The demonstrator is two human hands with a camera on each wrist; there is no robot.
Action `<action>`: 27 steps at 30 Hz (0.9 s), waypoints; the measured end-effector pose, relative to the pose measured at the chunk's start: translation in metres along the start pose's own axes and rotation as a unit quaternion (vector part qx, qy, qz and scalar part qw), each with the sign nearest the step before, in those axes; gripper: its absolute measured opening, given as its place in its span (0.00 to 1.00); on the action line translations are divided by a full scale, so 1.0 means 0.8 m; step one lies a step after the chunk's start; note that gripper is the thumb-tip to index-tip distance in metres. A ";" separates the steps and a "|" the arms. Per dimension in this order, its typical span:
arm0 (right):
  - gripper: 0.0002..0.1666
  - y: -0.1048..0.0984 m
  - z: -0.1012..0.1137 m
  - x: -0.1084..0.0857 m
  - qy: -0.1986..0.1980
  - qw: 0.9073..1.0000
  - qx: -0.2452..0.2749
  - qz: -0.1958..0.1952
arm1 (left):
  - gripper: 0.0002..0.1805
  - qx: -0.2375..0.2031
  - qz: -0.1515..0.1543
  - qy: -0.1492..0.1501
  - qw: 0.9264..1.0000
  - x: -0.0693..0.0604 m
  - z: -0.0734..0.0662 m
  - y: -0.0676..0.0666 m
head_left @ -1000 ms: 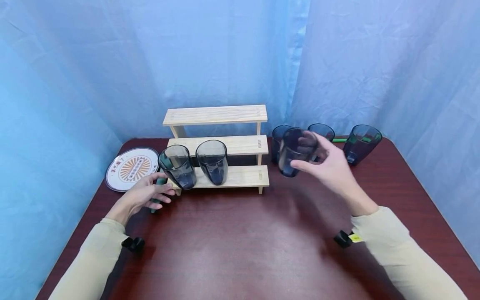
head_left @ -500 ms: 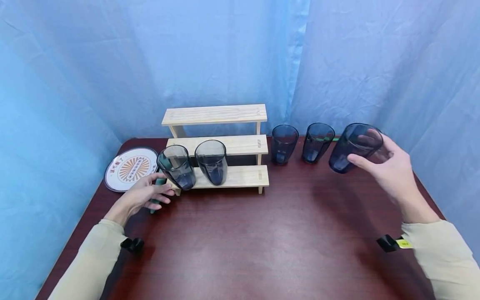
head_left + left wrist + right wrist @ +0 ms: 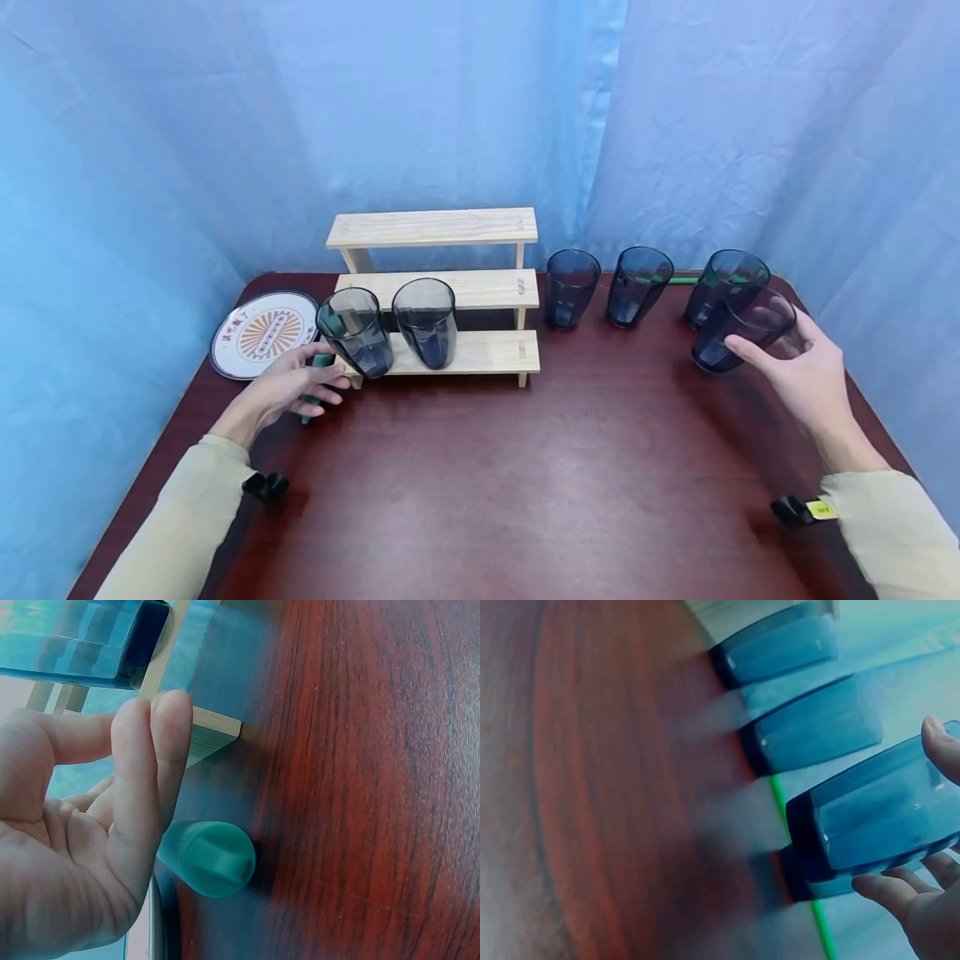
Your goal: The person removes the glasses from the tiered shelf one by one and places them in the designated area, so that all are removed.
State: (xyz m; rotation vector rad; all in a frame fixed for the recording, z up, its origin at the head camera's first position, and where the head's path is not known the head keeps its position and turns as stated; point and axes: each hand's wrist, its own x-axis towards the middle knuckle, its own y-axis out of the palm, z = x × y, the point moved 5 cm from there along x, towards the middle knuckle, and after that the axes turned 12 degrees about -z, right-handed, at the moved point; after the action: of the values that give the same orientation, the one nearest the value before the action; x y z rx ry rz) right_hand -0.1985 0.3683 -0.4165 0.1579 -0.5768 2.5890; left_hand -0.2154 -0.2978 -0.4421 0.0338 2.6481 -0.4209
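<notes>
My right hand (image 3: 810, 375) grips a dark blue-grey tinted glass (image 3: 885, 810) round its side, slightly tilted, above the table's right part. Just behind that glass stands a similar one (image 3: 720, 271), partly covered in the head view. My left hand (image 3: 288, 392) has loosely bent fingers and holds nothing, beside the low end of the wooden stand. Nearest to it is a tinted glass (image 3: 356, 337) on the lowest step of the stand (image 3: 487, 354), with a second glass (image 3: 426, 325) to its right. A green cylindrical object (image 3: 217, 859) stands below the left fingers.
Two more tinted glasses, one by the stand (image 3: 572, 292) and one farther right (image 3: 637, 287), stand at the back of the dark red table (image 3: 480, 483). A green strip (image 3: 684, 280) lies along the back edge. A round patterned plate (image 3: 264, 335) is at the left. Blue curtains surround the table.
My right hand has carried its glass rightward, past the row of back glasses, then lower and toward me, in front of the rightmost one. My left hand has stayed in place.
</notes>
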 end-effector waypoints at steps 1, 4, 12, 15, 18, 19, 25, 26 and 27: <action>0.47 -0.001 -0.004 0.000 0.000 1.000 -0.010 -0.001 | 0.36 0.000 0.001 0.001 1.000 0.000 0.000 0.000; 0.47 -0.003 -0.013 0.002 0.001 1.000 -0.008 0.001 | 0.35 -0.002 -0.003 -0.003 1.000 0.001 0.000 0.001; 0.46 -0.001 -0.024 0.012 -0.009 1.000 0.000 -0.002 | 0.36 -0.008 0.001 0.005 1.000 0.002 0.003 0.002; 0.46 0.000 -0.027 0.013 -0.009 1.000 -0.008 -0.002 | 0.36 -0.010 0.001 0.006 1.000 0.001 0.003 0.001; 0.47 0.000 -0.033 0.012 -0.007 1.000 -0.014 0.000 | 0.36 -0.011 0.000 0.005 1.000 0.001 0.003 0.001; 0.47 0.000 -0.034 0.011 -0.008 1.000 -0.016 0.000 | 0.36 -0.012 0.000 0.004 1.000 0.001 0.003 0.000; 0.47 0.001 -0.040 0.009 -0.006 1.000 -0.017 0.008 | 0.37 -0.009 -0.002 0.002 1.000 0.001 0.002 0.000; 0.47 0.001 -0.040 0.010 -0.005 1.000 -0.019 0.012 | 0.37 -0.009 -0.002 0.003 1.000 0.002 0.002 0.000; 0.48 0.002 -0.041 0.010 -0.004 1.000 -0.020 0.015 | 0.37 -0.009 -0.002 0.004 1.000 0.002 0.002 0.000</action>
State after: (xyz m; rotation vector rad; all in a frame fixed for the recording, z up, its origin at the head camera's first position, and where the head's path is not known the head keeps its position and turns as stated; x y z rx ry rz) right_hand -0.2064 0.3846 -0.4447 0.1480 -0.6387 2.6052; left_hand -0.2161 -0.2985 -0.4438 0.0255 2.6592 -0.3993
